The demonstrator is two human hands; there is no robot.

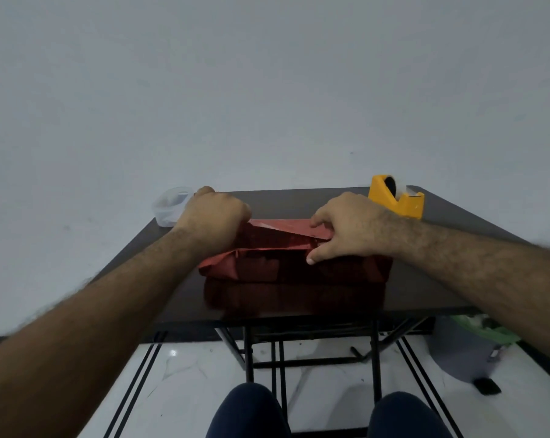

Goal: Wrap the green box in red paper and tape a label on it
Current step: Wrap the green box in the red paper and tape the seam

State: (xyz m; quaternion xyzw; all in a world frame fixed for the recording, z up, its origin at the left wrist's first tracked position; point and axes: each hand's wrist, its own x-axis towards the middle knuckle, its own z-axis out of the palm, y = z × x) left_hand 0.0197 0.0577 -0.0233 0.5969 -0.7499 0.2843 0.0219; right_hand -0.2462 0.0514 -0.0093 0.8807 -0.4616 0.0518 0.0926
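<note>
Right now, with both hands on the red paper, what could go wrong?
1. The tape dispenser stands apart at the far right corner; if the right hand lets go to reach it, the folded flap of red paper may spring open.
2. The left hand grips the paper's end tightly, which could tear or crease it.

parcel (295,263) mid-table (441,279), dispenser (395,197) far right, perhaps tub (169,207) far left

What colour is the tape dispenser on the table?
The tape dispenser is yellow, seen in the head view.
</note>
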